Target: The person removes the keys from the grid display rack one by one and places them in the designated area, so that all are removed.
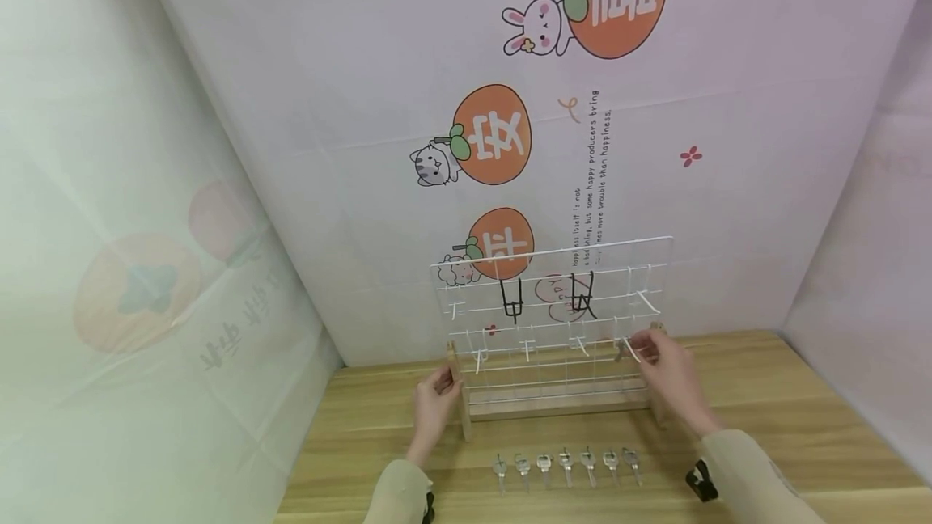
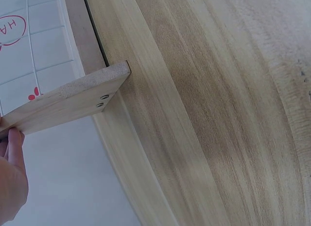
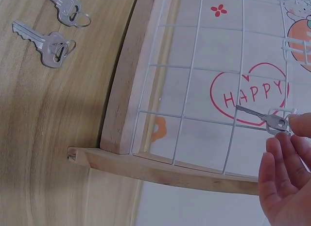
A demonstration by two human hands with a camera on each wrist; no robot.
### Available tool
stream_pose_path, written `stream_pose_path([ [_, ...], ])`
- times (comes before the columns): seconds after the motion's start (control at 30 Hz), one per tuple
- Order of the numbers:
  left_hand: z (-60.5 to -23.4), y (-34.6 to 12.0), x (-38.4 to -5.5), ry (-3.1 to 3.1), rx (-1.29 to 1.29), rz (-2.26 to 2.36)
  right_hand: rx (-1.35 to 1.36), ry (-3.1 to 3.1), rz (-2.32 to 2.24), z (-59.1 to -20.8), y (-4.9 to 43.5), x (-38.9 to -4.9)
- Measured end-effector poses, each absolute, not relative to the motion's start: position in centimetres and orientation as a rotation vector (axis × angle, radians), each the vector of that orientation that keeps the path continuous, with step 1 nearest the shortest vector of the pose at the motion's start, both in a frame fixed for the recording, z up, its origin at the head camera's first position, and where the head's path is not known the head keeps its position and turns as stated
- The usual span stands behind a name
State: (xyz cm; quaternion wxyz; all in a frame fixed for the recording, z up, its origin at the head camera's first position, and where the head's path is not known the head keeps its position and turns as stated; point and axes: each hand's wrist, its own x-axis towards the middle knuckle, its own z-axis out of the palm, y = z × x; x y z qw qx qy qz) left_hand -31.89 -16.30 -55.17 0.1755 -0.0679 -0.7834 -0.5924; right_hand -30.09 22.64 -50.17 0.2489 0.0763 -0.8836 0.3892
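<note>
A white wire grid rack in a wooden frame (image 1: 561, 404) stands on the table. My left hand (image 1: 433, 404) grips its left wooden post (image 1: 463, 407), fingers at the outer edge. At the grid's right side my right hand (image 1: 671, 374) pinches a silver key (image 3: 274, 121) by its head, beside a white hook (image 1: 632, 350) in the lower row. In the right wrist view the key's blade points away from the fingertips, across the wires. Several more silver keys (image 1: 566, 467) with small rings lie in a row on the table before the rack.
Two black hooks (image 1: 512, 297) and several white hooks (image 1: 527, 349) hang on the grid. The wood-grain table (image 1: 379, 443) meets a white printed backdrop (image 1: 364, 209) behind the rack. A black strap piece (image 1: 701, 481) sits by the right sleeve.
</note>
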Motion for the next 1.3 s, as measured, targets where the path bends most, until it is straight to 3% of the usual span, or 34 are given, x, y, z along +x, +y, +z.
stream_pose_path([
  [0.57,-55.34,-15.86,-32.0,-2.216,-0.116,-1.634,0.168,-2.36,1.042,-49.98,21.83,-29.97],
  [1.3,-55.08,-16.1,-31.75,-2.187,-0.2,-1.674,0.261,-2.323,1.011,-50.12,22.19,-29.57],
])
